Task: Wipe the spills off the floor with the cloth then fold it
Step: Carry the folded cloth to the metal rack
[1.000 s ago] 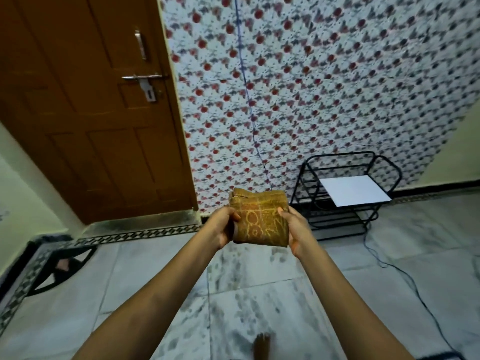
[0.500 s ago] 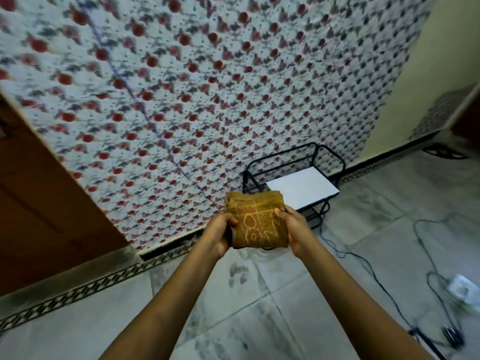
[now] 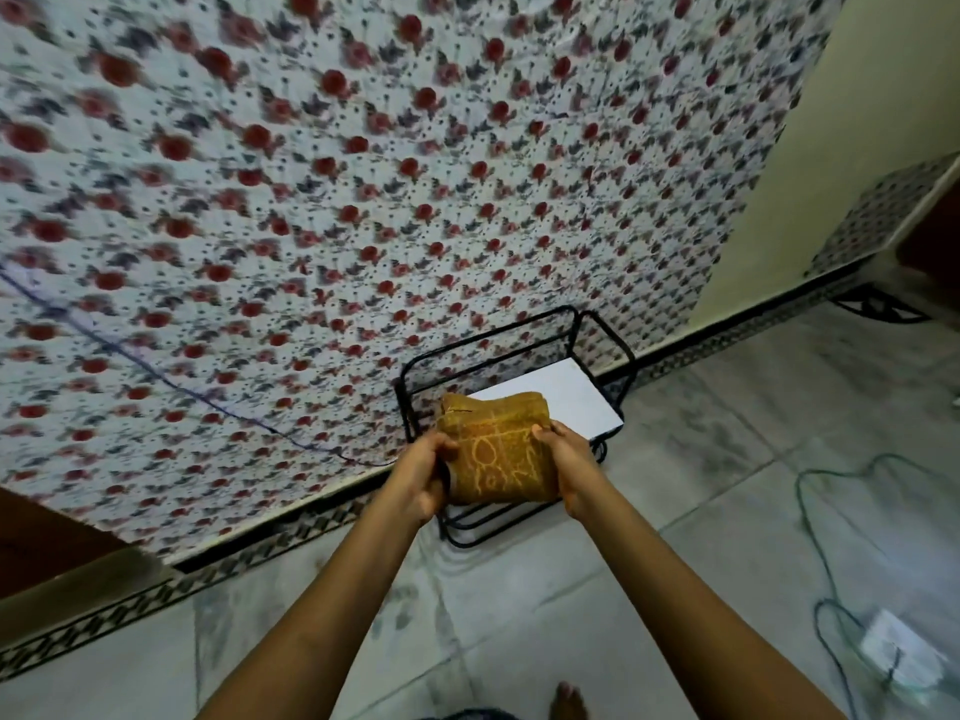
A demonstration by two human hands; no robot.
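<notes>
- Mustard-yellow cloth [image 3: 496, 452], folded into a thick pad with a paler printed pattern, held up in the middle of the frame, just in front of a black wire rack [image 3: 519, 345].
- Left hand [image 3: 418, 478] gripping the pad's left edge, thumb on the front face, fingers curled round behind; right hand [image 3: 569, 470] gripping the right edge the same way, thumb [image 3: 545, 433] lying on the front near the top corner.
- Both grips close and firm by the look of it, not wide; no slack cloth hanging below.
- White board [image 3: 566, 402] lying on the rack's upper tier, partly hidden behind the pad.
- Grey marbled floor [image 3: 519, 615] below, showing dull smudges near the lower centre; whether wet or only veining, cannot tell.
- Folding apparently near done or done; judged likely next a setting-down, perhaps on the rack.
- Risk: thick layers springing open once either thumb eases, undoing the fold.
- Risk: a damp pad laid on the white board leaving a mark or sliding off its smooth face.
- Risk: green cable [image 3: 810, 511] looping over the floor at the right of the frame, and a bare foot [image 3: 569, 701] at the bottom edge; a step sideways could snag it.
- Risk: smudges left on the floor meaning the wiping is unfinished.
</notes>
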